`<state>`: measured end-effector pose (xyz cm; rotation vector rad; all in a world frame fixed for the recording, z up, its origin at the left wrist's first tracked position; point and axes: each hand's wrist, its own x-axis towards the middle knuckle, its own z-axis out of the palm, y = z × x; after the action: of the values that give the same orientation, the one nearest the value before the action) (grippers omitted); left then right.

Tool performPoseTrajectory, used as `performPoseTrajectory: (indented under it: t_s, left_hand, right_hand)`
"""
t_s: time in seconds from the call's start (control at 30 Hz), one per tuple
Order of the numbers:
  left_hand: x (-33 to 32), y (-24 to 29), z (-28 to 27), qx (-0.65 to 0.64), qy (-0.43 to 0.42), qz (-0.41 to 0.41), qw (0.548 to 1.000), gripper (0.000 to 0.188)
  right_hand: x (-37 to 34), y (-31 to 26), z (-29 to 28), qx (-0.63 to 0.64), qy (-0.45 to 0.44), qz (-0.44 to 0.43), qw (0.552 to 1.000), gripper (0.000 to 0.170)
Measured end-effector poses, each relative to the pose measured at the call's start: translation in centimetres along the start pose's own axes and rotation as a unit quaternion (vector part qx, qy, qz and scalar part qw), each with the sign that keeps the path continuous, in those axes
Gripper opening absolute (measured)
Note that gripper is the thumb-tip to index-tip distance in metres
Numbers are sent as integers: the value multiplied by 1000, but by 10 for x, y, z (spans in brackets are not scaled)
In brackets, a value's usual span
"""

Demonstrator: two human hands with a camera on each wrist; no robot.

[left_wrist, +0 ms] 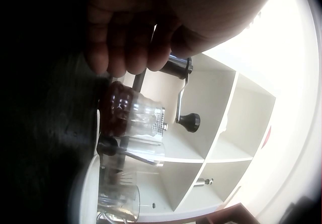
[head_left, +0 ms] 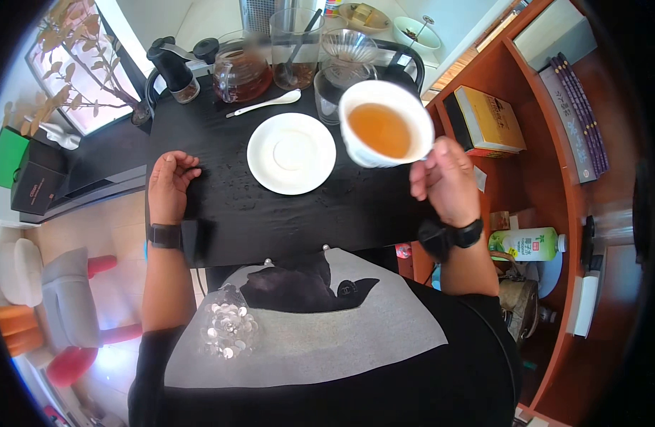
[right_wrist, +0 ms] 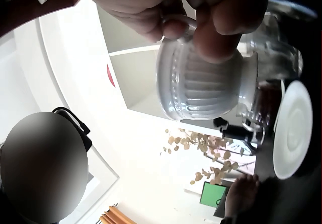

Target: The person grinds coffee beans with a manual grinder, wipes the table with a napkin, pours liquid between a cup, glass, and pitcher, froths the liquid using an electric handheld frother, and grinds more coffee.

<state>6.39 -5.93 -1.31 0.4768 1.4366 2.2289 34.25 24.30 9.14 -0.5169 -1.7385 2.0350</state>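
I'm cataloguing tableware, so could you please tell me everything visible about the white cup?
The white cup looks like glossy ceramic, with vertical ribs, a beaded band, a narrow foot and a looped handle. It contains amber liquid. Roughly upright, it hangs above the table, clear of the saucer, its handle pinched by the right hand.

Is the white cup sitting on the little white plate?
No, the right hand holds the white cup up by its handle, apart from the white plate on the black table.
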Motion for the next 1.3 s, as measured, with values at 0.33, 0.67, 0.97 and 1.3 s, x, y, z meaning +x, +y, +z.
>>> performPoseTrajectory:
  t_s: [0.33,0.67,0.97,1.3]
  left_hand:
    - [0,1,2,6,10,1,1000,23]
    - [1,0,-5,16,-7,-9,1000,24]
    - [0,0,-2,4,6,-5,1000,22]
    - [0,0,-3,4,13,-7,1000,22]
  right_hand:
    - [3,-48,-61,-126,142,-81,979,30]
    - [16,-52,-79,-239,205,-52,948,29]
    - [25,-50,-88,-322,203,-41,924,32]
    - [28,-59,-83,-359,205,-65,908,32]
